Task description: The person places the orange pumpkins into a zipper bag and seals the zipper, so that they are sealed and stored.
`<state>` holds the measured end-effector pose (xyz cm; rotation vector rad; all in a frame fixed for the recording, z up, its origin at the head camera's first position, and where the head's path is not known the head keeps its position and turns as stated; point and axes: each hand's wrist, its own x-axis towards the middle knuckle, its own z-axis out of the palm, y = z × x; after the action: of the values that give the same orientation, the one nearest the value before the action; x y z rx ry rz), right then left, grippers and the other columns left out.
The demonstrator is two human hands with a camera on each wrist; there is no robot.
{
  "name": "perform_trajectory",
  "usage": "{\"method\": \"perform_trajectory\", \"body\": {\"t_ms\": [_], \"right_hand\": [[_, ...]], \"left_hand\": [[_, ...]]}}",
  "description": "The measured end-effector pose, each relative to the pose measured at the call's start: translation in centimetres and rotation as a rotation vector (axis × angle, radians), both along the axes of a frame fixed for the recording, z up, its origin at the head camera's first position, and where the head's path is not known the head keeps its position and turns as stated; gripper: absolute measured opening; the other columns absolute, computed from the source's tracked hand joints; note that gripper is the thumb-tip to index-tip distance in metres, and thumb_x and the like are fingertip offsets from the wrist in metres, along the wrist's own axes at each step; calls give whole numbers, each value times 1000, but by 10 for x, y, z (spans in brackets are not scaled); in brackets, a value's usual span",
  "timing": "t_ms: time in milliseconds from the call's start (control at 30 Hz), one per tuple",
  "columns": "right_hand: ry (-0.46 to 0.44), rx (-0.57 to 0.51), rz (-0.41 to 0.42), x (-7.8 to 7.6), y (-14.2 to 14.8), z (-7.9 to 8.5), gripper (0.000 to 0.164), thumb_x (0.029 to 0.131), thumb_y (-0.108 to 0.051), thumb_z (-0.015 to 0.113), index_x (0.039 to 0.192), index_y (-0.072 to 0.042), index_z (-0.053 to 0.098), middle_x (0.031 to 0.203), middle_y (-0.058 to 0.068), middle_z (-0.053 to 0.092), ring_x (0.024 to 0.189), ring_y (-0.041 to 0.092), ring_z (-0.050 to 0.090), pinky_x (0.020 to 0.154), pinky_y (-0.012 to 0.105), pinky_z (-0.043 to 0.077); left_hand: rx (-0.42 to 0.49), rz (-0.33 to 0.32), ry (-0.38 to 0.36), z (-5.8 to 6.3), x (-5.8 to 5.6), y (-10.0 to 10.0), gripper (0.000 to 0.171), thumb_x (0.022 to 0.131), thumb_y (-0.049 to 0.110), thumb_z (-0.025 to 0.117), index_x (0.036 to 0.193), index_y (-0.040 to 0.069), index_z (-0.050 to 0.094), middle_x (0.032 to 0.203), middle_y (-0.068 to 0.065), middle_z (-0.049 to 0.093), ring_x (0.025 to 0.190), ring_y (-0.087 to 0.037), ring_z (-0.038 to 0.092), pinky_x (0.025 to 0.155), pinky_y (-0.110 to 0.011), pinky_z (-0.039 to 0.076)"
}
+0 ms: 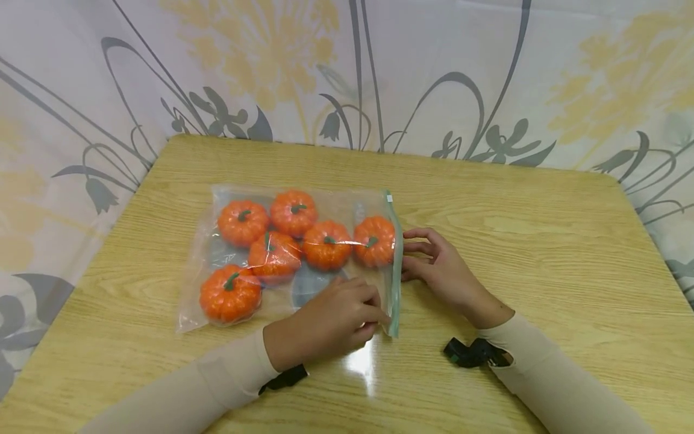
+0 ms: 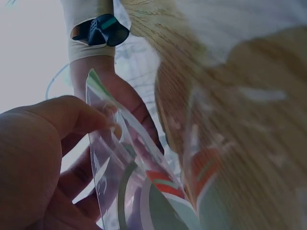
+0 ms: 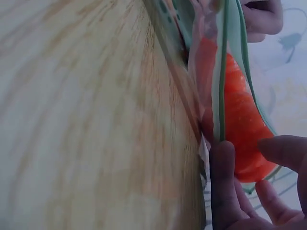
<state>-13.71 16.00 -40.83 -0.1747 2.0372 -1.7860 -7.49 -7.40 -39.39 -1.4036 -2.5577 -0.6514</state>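
Observation:
A clear zip bag [image 1: 374, 301] with a green zip edge lies on the table, and several small orange pumpkins [image 1: 327, 245] with green stems are inside it. My left hand [image 1: 338, 316] pinches the near corner of the bag's mouth between thumb and finger, holding the film up, as the left wrist view shows. At the mouth, my right hand [image 1: 436, 265] has its fingers spread and slightly bent, with fingertips right at the zip edge. In the right wrist view the pumpkin nearest the mouth [image 3: 247, 127] sits just past these fingertips [image 3: 223, 153].
The wood-grain table [image 1: 542, 229] extends around the bag on all sides. Behind it hangs a pale cloth [image 1: 412, 72] with grey and yellow flowers. A black wrist device [image 1: 472, 352] sits by the right sleeve, and another black wrist device [image 1: 287, 378] shows under the left wrist.

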Motion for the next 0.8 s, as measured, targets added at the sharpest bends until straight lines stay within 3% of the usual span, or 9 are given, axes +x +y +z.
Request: {"method": "perform_trajectory", "body": {"t_ms": [167, 367, 567, 800], "right_hand": [[-6, 38, -52, 1, 1, -2, 40, 96, -11, 65, 130, -1, 45, 128, 23, 56, 95, 10, 71, 80, 29, 59], [19, 34, -75, 1, 0, -1, 43, 100, -14, 60, 139, 1, 47, 132, 25, 57, 92, 11, 72, 79, 34, 60], [18, 65, -9, 0, 0, 2, 54, 101, -17, 57, 152, -6, 41, 144, 24, 50, 94, 10, 70, 78, 33, 60], [17, 110, 82, 0, 1, 6, 62, 102, -23, 56, 158, -16, 30, 143, 23, 44, 98, 14, 66, 79, 32, 59]], "left_hand": [[-43, -41, -7, -2, 1, 0, 17, 85, 15, 73, 94, 26, 80, 89, 8, 64, 85, -8, 58, 72, -22, 40], [-70, -52, -30, 1, 1, 0, 17, 86, 16, 72, 95, 29, 80, 90, 9, 64, 87, -9, 58, 75, -24, 42], [-91, -53, -75, 3, 1, -1, 16, 89, 17, 71, 96, 28, 80, 92, 9, 64, 89, -9, 58, 75, -24, 41], [-96, -58, -129, 4, -1, -1, 16, 91, 17, 69, 97, 26, 81, 93, 9, 64, 91, -8, 58, 78, -24, 42]]}}
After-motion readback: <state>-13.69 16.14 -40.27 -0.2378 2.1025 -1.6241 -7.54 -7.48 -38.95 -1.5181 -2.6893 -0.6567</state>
